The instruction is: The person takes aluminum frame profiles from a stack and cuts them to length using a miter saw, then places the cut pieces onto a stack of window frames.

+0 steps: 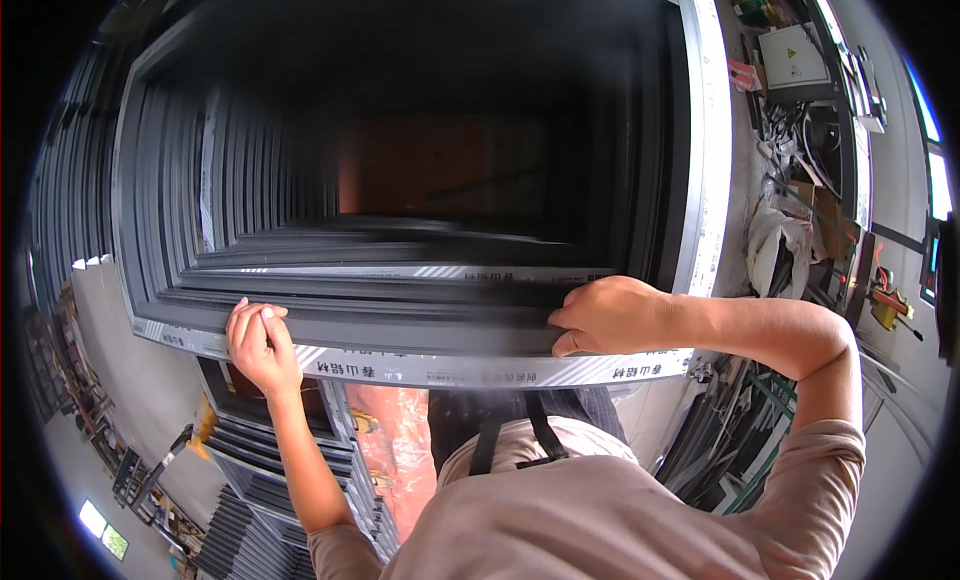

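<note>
A large rectangular dark grey aluminium window frame (430,332) stands before me, its near rail covered with printed white protective film (470,372). My right hand (618,318) is closed over this rail right of the middle, with its fingertips curled down on the dark profile. At the rail's left part, my left hand (262,350) is closed on the edge, fingers bent over the top. Inside the opening and behind it, several more dark frames (270,170) stand nested close together. The upper part of the opening is dark and blurred.
Below left, a stack of dark profiles (270,480) stands beside a reddish floor sheet (395,430). Along the right wall are a pale metal box (795,55), plastic wrapping (780,240), and long bars (725,430). More dark profiles (75,170) line the far left.
</note>
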Demonstrator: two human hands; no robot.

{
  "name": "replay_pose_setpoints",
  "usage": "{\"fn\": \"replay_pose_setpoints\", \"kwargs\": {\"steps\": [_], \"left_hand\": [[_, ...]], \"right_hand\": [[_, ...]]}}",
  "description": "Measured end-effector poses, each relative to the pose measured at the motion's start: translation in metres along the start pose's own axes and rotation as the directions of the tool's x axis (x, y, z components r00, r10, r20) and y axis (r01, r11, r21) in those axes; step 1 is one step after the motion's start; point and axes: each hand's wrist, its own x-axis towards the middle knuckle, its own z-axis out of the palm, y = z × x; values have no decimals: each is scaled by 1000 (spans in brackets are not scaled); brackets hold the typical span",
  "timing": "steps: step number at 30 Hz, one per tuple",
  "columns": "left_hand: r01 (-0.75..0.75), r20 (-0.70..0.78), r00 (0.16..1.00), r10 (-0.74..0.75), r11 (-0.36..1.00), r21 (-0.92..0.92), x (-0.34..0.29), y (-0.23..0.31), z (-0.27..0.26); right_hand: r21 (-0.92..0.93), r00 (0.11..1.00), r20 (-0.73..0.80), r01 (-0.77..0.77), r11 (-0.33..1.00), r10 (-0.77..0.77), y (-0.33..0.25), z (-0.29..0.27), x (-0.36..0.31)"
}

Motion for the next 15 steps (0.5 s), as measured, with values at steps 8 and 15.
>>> {"fn": "replay_pose_setpoints", "kwargs": {"steps": [8, 15], "left_hand": [[8, -60, 998, -9, 1000, -19, -1, 0, 0], [-7, -46, 999, 8, 999, 37, -6, 1, -5]], "right_hand": [[201, 987, -144, -44, 979, 74, 10, 10, -9], [369, 960, 166, -272, 889, 225, 10, -8, -31]]}}
